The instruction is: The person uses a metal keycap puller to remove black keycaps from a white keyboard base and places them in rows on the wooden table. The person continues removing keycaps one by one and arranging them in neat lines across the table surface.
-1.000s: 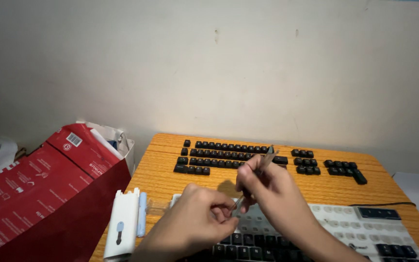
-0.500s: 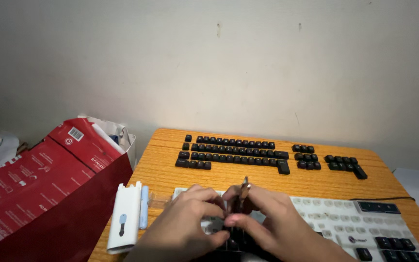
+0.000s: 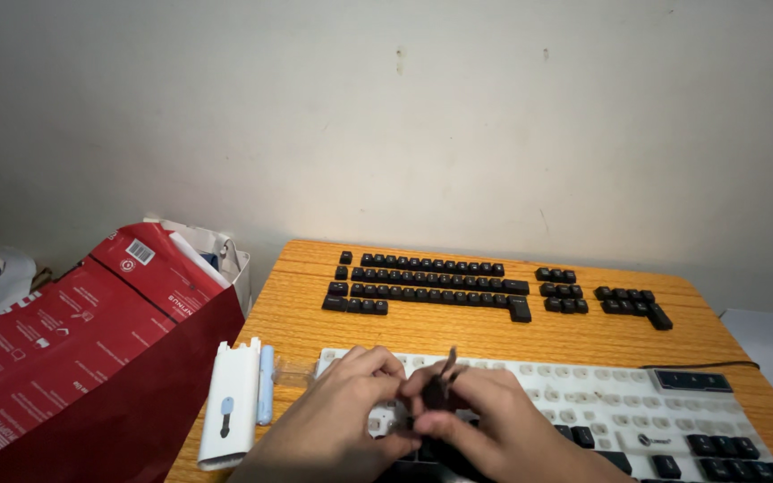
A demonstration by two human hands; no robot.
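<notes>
Both hands are low in my view, pressed close together over the near edge of the white keyboard (image 3: 583, 394). My left hand (image 3: 342, 416) has its fingers curled in towards a small dark keycap (image 3: 436, 398), and my right hand (image 3: 494, 425) meets it from the other side, so the cap sits pinched between the fingertips of both, just above the bare white switch bed. A thin metal puller (image 3: 449, 362) sticks up out of that cluster of fingers, tilted slightly right; which hand grips it I can't tell, the fingers overlap too much. A few black caps sit on the keyboard at its lower right. Farther back on the wooden worktop (image 3: 297, 313), rows of loose black keycaps (image 3: 431, 282) lie laid out in keyboard order, well apart from my hands. Just left of the keyboard lies a white cleaning tool (image 3: 230, 411) with a pale blue pen-like piece (image 3: 266, 385) beside it. A red carton (image 3: 64, 331) leans against the worktop's left edge.
</notes>
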